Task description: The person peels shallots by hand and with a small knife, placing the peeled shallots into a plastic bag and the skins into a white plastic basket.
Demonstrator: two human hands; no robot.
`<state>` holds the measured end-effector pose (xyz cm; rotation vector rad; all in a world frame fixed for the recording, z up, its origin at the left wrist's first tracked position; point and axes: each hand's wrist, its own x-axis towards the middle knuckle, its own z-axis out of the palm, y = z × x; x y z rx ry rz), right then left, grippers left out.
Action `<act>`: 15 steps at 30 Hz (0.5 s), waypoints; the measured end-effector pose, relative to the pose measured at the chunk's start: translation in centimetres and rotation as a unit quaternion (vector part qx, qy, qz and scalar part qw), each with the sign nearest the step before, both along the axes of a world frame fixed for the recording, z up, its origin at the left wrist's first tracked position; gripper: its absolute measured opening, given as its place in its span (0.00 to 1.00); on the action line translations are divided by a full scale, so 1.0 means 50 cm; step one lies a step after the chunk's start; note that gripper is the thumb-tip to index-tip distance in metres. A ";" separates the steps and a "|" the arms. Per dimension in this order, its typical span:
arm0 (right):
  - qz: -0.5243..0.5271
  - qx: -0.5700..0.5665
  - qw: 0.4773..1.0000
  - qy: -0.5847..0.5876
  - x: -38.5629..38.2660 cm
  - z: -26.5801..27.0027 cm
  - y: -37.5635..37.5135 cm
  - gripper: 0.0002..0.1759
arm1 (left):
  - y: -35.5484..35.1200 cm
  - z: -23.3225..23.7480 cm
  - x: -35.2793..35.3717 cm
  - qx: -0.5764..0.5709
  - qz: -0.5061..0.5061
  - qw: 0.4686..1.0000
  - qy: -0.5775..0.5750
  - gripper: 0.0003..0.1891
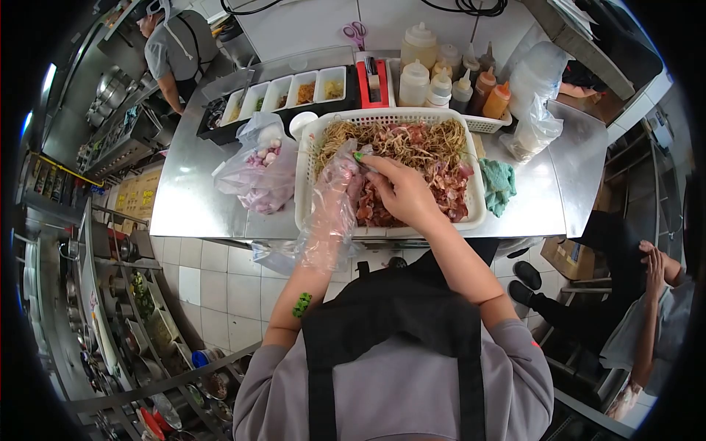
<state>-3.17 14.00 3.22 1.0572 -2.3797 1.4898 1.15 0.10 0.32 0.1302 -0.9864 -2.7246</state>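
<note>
My left hand (344, 173) wears a loose, clear plastic glove (327, 209) that reaches up the forearm. It is above the left part of a white perforated basket (303, 187); how its fingers are bent is hard to see through the crinkled film. Bare, my right hand (404, 192) meets it from the right, with forefinger and thumb closed on the glove near the left fingers. A small green patch (358, 156) shows by the right fingertip. Below both hands, the basket contains raw reddish meat pieces (448, 187) and thin brown root-like strands (445, 140).
Left of the basket lies a plastic bag (257, 173) with pale pinkish bulbs. Behind are a black rack of condiment trays (276, 94), a red-and-black box (373, 82) and squeeze bottles (439, 88). A green cloth (498, 185) is at right. Other people stand at both sides.
</note>
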 end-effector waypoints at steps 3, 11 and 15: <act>-0.016 -0.018 1.000 0.015 -0.020 -0.011 0.008 0.16 | -0.007 -0.009 0.002 0.007 -0.010 1.000 -0.024 0.21; 0.023 0.024 0.995 -0.094 -0.007 0.042 0.042 0.19 | -0.024 -0.058 -0.010 0.013 -0.049 0.997 0.062 0.22; 0.103 0.061 0.991 -0.062 0.005 0.047 0.048 0.21 | -0.021 -0.051 -0.009 0.047 -0.042 0.997 0.047 0.22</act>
